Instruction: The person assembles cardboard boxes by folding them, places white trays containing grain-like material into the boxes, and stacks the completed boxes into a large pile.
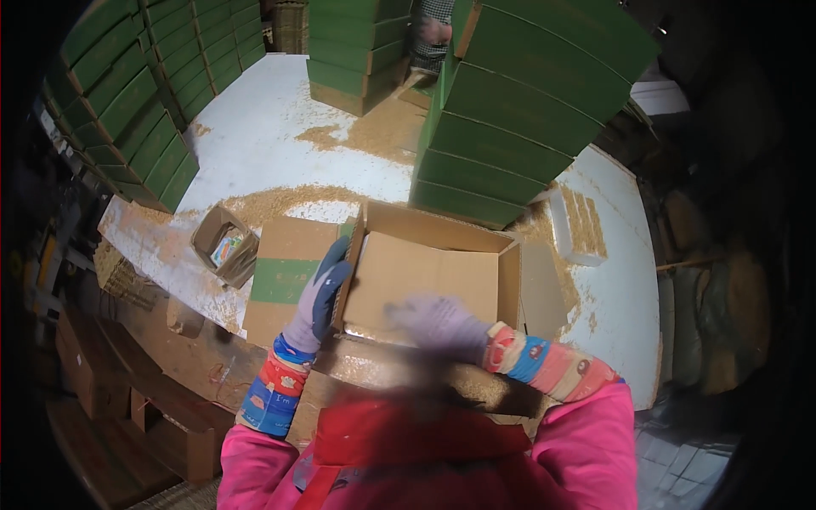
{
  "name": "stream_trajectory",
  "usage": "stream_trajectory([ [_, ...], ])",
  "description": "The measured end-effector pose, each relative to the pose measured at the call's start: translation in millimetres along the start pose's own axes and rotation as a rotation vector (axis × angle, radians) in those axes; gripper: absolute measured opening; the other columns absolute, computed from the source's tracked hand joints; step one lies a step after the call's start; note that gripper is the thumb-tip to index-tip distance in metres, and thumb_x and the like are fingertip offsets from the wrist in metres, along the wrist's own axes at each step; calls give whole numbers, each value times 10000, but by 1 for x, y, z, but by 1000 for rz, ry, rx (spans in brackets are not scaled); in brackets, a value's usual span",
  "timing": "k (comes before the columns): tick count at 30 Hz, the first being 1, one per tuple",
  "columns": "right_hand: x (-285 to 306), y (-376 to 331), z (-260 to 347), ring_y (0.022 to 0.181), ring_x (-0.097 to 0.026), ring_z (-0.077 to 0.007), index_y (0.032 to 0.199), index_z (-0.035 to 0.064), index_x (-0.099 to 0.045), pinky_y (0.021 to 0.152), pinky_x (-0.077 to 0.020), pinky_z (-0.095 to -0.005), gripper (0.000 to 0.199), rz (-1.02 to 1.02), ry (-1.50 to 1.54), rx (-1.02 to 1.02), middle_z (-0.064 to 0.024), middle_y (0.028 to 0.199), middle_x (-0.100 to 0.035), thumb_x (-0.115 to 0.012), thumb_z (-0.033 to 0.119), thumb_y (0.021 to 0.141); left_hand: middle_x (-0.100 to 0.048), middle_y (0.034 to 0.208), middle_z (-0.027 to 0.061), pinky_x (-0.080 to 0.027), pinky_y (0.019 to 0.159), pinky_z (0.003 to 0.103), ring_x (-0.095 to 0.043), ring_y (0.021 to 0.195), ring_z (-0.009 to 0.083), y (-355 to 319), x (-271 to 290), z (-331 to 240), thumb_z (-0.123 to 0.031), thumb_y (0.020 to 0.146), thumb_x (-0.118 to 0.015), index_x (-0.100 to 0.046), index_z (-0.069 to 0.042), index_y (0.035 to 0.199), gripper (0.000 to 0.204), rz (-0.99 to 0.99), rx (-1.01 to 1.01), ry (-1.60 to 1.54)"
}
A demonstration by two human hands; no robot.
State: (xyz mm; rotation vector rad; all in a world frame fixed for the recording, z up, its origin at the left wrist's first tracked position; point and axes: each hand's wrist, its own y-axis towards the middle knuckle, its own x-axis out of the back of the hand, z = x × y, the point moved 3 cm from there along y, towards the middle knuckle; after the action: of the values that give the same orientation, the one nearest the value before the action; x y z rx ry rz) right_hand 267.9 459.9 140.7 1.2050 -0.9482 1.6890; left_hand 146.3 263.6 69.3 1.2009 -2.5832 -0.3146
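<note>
An opened cardboard box (440, 224) stands in front of me with its flaps folded out. Inside it lies a flat brown cardboard sheet (438, 272), and some grainy tan material shows along the sheet's near edge. My left hand (316, 308), in a grey and dark blue work glove, rests against the box's left wall with its fingers stretched out. Over the near part of the box is my right hand (442, 325), gloved the same way and smeared by motion. Its fingertips are too blurred to show whether they hold anything.
Tall stacks of green boxes (510, 119) stand at the back right, back middle and left (127, 110). Loose tan grain covers parts of the white table (255, 110). A small open carton (223, 246) sits left; a white block topped with grain (578, 225) sits right. Another person is partly visible behind.
</note>
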Motion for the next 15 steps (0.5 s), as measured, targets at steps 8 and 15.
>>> stream_trajectory([
  [8, 30, -38, -23, 845, -618, -342, 1048, 30, -661, 732, -523, -420, 258, -587, 156, -2, -164, 996, -644, -640, 84, 797, -625, 1216, 164, -415, 1044, 394, -582, 1181, 286, 6, 5, -121, -62, 764, -676, -604, -10, 1229, 474, -26, -411, 378],
  [15, 30, -38, -22, 761, -621, -342, 1094, 24, -646, 666, -525, -389, 322, -759, 322, -80, -152, 866, -638, -659, 77, 776, -674, 835, 134, -535, 721, 399, -653, 780, 295, 60, -44, -83, -167, 784, -659, -705, -56, 875, 151, 1389, -35, 1063],
])
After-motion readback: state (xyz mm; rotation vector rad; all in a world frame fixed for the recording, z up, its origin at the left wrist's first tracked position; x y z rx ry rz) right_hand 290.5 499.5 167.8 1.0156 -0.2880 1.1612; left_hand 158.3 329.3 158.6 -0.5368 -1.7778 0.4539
